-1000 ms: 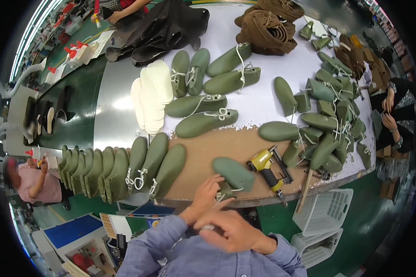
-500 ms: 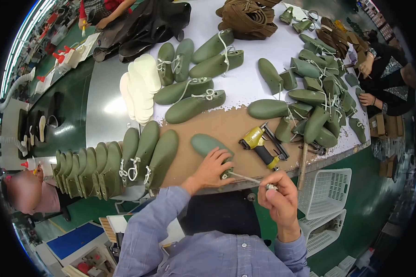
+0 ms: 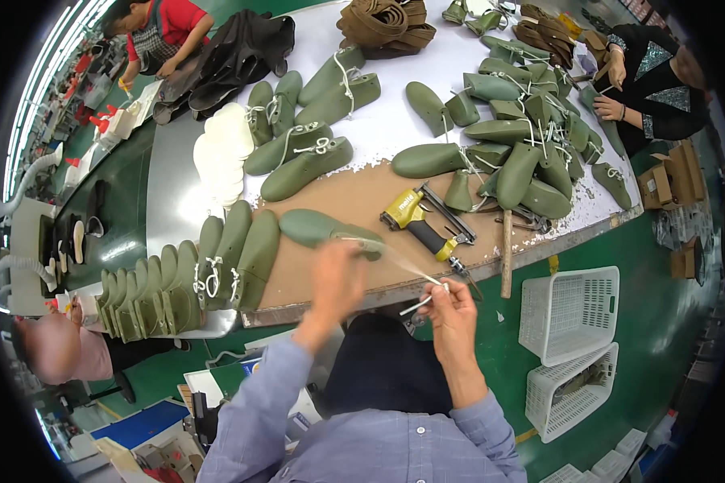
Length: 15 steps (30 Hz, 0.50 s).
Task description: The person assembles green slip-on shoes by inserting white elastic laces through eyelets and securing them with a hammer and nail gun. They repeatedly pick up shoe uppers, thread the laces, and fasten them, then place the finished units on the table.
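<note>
My right hand [image 3: 451,308] is closed on a white cord [image 3: 417,306], pinched near the fingertips with a loose end poking out to the left. The cord's other stretch runs, blurred, up towards the heel end of a green shoe last [image 3: 310,226] lying on the brown board. My left hand [image 3: 336,278] is smeared by motion just in front of that last, so its fingers cannot be made out. Right of the last lies a yellow and black air stapler [image 3: 428,224]. A hammer's wooden handle [image 3: 506,258] juts over the table edge.
Corded green lasts [image 3: 258,259] stand in a row on the left. A heap of lasts [image 3: 532,173] covers the right, near a co-worker's hand [image 3: 610,109]. White insoles [image 3: 220,153] lie at the left. Two white plastic crates [image 3: 568,314] stand below the table's right side.
My left hand has come off the last and moved slightly left, now blurred. The right hand has shifted a little left with the cord. The whole view has turned slightly.
</note>
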Tool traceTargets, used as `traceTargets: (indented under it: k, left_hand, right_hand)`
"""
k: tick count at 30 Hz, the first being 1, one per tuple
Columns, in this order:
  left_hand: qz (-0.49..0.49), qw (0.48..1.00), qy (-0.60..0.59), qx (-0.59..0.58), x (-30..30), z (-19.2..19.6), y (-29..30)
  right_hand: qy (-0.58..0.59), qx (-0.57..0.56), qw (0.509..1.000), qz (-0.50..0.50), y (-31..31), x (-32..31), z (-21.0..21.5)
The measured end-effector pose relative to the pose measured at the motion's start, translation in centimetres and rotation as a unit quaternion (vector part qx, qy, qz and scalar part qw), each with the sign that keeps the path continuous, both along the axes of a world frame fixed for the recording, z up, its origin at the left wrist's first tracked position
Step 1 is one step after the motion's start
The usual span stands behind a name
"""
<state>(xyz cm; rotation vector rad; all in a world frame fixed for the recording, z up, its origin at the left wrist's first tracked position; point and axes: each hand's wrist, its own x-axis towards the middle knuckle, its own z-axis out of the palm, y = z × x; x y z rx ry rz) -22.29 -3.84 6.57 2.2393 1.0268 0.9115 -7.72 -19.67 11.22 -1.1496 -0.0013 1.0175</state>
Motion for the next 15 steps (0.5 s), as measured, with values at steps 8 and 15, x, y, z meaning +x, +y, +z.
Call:
traceTargets:
  k: [8, 15]
  left_hand:
    - [-0.009, 0.943, -0.108, -0.316, -2.2, -3.2, -14.4]
    - [-0.018, 0.965, -0.133, -0.226, -3.4, -4.1, -15.7]
  right_hand:
    - [0.231, -0.111, 0.962, 0.089, -2.3, -4.1, -8.6]
    - [0.29, -0.1, 0.944, 0.119, -2.4, -6.7, -8.3]
